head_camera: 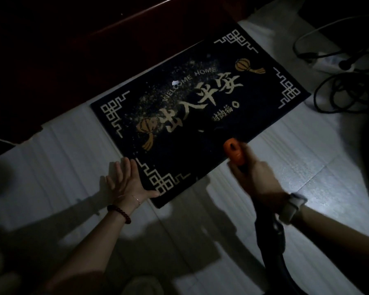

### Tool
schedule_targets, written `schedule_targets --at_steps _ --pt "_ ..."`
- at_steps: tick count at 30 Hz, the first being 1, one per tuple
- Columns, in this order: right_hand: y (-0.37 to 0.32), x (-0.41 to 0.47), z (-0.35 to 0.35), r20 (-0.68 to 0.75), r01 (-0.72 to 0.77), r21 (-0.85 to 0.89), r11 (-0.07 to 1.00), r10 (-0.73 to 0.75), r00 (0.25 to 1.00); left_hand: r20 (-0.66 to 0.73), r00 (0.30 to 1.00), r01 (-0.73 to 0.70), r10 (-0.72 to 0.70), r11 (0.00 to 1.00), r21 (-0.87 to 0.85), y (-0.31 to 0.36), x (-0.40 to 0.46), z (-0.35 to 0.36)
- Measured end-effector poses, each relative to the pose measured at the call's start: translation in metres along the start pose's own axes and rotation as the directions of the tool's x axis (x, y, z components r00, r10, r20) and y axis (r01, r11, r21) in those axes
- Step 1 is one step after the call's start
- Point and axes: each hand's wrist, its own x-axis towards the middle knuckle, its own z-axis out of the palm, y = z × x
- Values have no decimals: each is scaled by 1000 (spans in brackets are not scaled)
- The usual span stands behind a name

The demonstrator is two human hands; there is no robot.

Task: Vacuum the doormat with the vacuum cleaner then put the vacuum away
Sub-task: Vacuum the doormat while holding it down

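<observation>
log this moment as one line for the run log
left hand: flat on doormat corner | right hand: grips orange vacuum handle | crumbs: on mat | vacuuming: unfinished

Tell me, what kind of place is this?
Probably a home's entryway: a "WELCOME HOME" doormat lies on a pale tiled floor, beside what looks like a dark red door.

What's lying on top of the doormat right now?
Pale crumbs are scattered over the doormat, with a small white scrap among them. The left hand presses its near corner. The right hand grips the orange vacuum handle, hiding the mat beneath.
</observation>
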Motion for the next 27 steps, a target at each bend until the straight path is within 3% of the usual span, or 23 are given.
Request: schedule_targets --at_steps 2,4,11,14,17,19,24,27 --pt "-16 -29 23 212 159 -70 985 -141 967 -3 1000 7 -7 1000 -12 -1 0 2" --pt "-18 -47 34 309 245 -104 964 -203 929 -8 1000 1 -1 1000 -13 -2 1 2" --pt "7 -10 -6 -8 -32 -25 999 32 999 -18 1000 -6 5 998 -56 -6 3 6" --pt "-11 -24 14 84 60 -18 998 -59 995 -37 999 -19 17 998 -68 -7 2 5" --pt "-23 -45 39 312 237 -48 970 -211 926 -77 997 -38 32 996 -83 -8 0 7" --pt "-25 -51 45 373 278 -69 958 -234 898 -96 995 -39 31 995 -86 -10 -2 7" --pt "-42 -53 39 363 279 -52 959 -242 900 -129 990 -64 55 996 -66 -13 0 9" --pt "-62 -28 38 280 297 -40 954 -275 920 -143 986 -106 88 987 -123 -16 2 12"
